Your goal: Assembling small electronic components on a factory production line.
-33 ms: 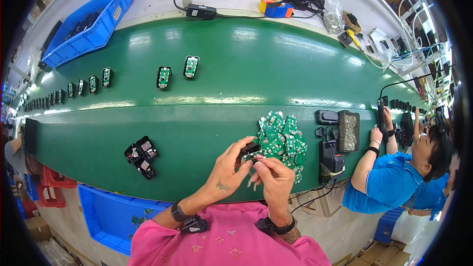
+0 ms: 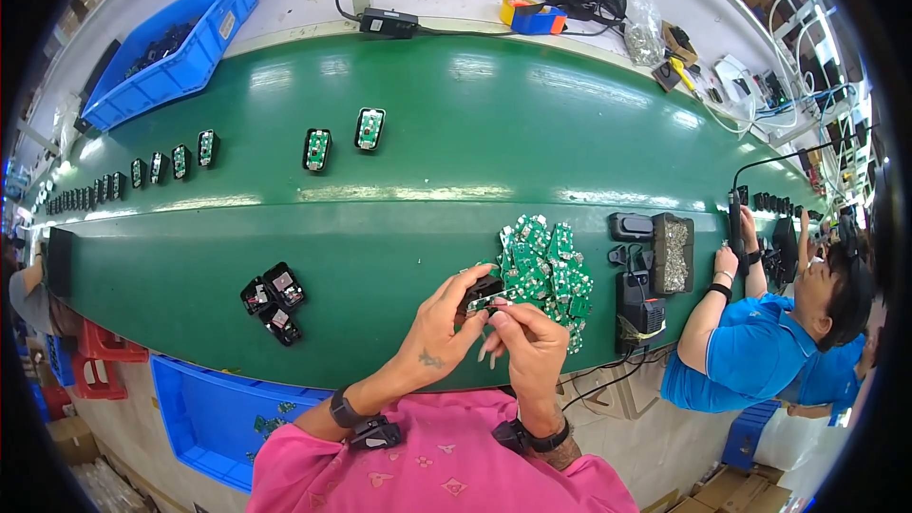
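Note:
My left hand (image 2: pixel 445 328) is closed around a small black plastic housing (image 2: pixel 478 293), held just above the front of the green bench. A circuit board (image 2: pixel 486 302) shows at the housing's open side. At that edge my right hand (image 2: pixel 528 334) pinches what looks like a thin red wire, its thumb and forefinger pressed together; the fingertips partly hide it. Right behind my hands lies a heap of loose green circuit boards (image 2: pixel 537 261). To the left, several black housings with parts inside (image 2: pixel 282 283) rest in a cluster.
Two housings fitted with boards (image 2: pixel 316 149) stand farther back, and a row of more (image 2: pixel 157 168) runs left. A blue crate (image 2: pixel 176 62) sits back left, a blue bin (image 2: pixel 190 418) below the front edge. A tray of small metal parts (image 2: pixel 673 255) lies right, near a co-worker (image 2: pixel 750 342).

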Motion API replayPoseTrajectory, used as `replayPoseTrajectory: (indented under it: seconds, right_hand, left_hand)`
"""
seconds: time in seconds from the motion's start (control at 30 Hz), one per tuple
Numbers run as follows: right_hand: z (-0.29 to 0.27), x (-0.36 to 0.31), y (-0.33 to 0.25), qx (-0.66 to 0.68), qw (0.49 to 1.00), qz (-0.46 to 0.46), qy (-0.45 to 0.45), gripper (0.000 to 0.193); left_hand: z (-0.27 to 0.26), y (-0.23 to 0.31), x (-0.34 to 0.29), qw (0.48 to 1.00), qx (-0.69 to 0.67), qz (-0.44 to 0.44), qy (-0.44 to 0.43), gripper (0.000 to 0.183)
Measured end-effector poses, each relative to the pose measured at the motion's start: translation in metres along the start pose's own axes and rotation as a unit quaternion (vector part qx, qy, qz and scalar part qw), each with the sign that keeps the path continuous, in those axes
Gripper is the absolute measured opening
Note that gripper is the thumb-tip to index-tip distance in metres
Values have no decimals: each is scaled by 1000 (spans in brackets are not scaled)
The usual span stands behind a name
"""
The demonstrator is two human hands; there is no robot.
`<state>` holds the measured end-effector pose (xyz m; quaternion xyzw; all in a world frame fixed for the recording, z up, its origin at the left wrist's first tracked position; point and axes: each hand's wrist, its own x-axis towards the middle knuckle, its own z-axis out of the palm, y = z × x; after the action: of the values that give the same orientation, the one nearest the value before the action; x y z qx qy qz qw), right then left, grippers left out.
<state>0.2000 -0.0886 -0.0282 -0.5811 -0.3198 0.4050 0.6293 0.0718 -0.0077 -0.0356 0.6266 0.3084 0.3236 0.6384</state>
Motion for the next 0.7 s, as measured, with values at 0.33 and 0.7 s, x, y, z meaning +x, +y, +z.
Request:
replayPoseTrajectory:
  seconds: [0.33, 0.7]
  right_hand:
    - [6, 0, 6, 31, 999, 3, 20, 11]
    - [12, 5, 8, -40, 997, -3, 61, 9]
  left_hand:
    - [2, -2, 0, 994, 88, 59, -16, 51]
    - [3, -4, 1, 984, 156, 85, 23, 55]
